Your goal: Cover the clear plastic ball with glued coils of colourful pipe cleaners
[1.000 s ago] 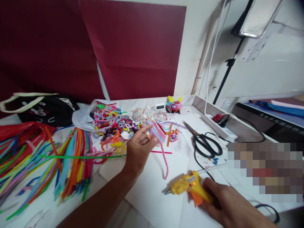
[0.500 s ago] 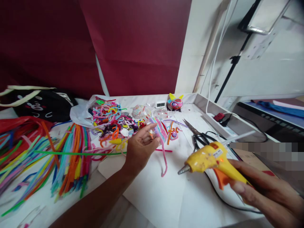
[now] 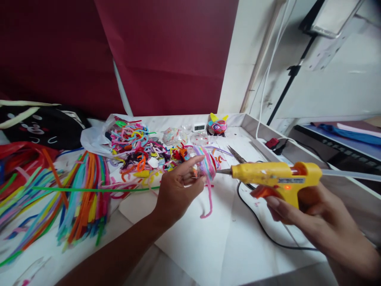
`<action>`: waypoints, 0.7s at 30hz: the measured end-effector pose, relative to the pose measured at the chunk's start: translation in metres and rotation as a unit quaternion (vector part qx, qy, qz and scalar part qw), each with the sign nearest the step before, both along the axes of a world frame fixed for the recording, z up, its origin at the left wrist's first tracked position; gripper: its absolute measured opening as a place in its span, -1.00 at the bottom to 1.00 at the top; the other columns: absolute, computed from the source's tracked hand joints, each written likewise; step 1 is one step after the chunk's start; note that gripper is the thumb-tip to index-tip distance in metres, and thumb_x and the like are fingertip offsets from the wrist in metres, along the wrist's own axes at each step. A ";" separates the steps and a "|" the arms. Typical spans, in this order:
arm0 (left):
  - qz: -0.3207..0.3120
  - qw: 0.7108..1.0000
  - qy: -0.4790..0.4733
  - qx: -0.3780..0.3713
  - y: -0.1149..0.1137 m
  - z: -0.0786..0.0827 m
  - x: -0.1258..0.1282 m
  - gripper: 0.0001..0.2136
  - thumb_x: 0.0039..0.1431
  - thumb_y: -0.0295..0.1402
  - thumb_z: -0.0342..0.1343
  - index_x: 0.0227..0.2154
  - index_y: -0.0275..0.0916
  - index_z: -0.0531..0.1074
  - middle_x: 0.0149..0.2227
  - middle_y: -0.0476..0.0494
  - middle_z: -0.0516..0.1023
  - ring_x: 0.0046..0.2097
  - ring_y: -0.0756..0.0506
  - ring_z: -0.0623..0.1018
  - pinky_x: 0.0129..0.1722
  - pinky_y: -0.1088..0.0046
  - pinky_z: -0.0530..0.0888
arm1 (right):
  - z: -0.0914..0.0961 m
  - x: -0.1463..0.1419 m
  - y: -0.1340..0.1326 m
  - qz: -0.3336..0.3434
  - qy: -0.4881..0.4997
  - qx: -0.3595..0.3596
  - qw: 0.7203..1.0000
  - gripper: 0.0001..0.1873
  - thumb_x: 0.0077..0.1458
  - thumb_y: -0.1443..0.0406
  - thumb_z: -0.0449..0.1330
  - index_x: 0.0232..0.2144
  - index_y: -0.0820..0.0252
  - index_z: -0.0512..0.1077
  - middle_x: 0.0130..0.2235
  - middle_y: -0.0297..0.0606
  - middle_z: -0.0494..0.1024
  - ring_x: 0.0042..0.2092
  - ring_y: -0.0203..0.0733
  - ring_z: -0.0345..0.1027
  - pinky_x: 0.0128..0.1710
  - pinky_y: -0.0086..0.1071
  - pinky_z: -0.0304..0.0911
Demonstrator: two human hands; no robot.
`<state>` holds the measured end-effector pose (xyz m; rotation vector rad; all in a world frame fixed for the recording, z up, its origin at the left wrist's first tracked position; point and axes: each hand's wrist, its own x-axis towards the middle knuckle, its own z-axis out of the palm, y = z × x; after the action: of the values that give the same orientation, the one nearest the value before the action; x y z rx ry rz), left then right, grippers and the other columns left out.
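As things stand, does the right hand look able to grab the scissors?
Probably not: the right hand is wrapped around the yellow hot glue gun, whose body also hides much of the scissors from this view.

Nothing reads clearly. Digits (image 3: 199, 127) on the white clock (image 3: 199, 128), the label (image 3: 291, 180) on the yellow glue gun (image 3: 264, 172) and characters (image 3: 345, 147) on the black panel (image 3: 351, 153) blur

Bag (image 3: 34, 128): cut off by the left edge. Scissors (image 3: 236, 153): handles mostly hidden behind the gun (image 3: 262, 173). Timer (image 3: 199, 127): digits too blurred for us. Ball (image 3: 207, 162): partly behind the left hand (image 3: 177, 188); gun-tip contact, we cannot tell.
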<state>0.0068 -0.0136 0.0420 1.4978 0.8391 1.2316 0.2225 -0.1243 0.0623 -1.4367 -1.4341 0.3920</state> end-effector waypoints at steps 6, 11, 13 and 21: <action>-0.005 1.000 0.016 0.019 -0.006 0.004 0.000 -0.58 -0.07 -0.54 0.26 -0.08 -0.17 0.59 -0.51 0.05 0.55 -0.49 0.08 0.49 -0.36 0.64 0.51 | -0.002 0.000 0.004 -0.005 0.015 0.018 1.000 -0.72 -0.05 0.14 0.37 -0.32 0.08 0.42 -0.61 -0.39 0.50 -0.67 -0.30 0.30 -0.78 -0.53 0.15; -0.013 0.997 0.065 0.043 -0.008 0.007 0.000 -0.55 -0.07 -0.54 0.21 -0.03 -0.20 0.55 -0.48 0.09 0.57 -0.50 0.13 0.48 -0.33 0.67 0.51 | -0.008 0.004 0.002 0.000 0.053 -0.002 0.999 -0.66 -0.07 0.21 0.39 -0.21 0.01 0.41 -0.43 -0.37 0.60 -0.57 -0.32 0.40 -0.65 -0.56 0.33; -0.013 0.996 0.076 0.053 -0.009 0.008 0.000 -0.56 -0.07 -0.54 0.20 -0.04 -0.21 0.56 -0.50 0.11 0.55 -0.50 0.14 0.47 -0.33 0.71 0.50 | -0.008 0.005 0.002 0.007 0.052 0.001 0.999 -0.67 -0.08 0.22 0.39 -0.23 -0.01 0.42 -0.46 -0.39 0.58 -0.57 -0.33 0.40 -0.65 -0.59 0.33; -0.011 0.996 0.077 0.038 -0.014 0.010 0.001 -0.58 -0.08 -0.50 0.22 -0.06 -0.24 0.57 -0.53 0.12 0.52 -0.48 0.14 0.50 -0.29 0.74 0.50 | -0.008 0.007 0.004 0.013 0.052 0.019 0.998 -0.66 -0.12 0.23 0.41 -0.24 -0.08 0.45 -0.35 -0.37 0.65 -0.46 -0.27 0.53 -0.57 -0.60 0.42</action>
<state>0.0081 -0.0273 0.0523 1.6766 0.8824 1.1537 0.2299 -0.1206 0.0544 -1.3490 -1.3699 0.4473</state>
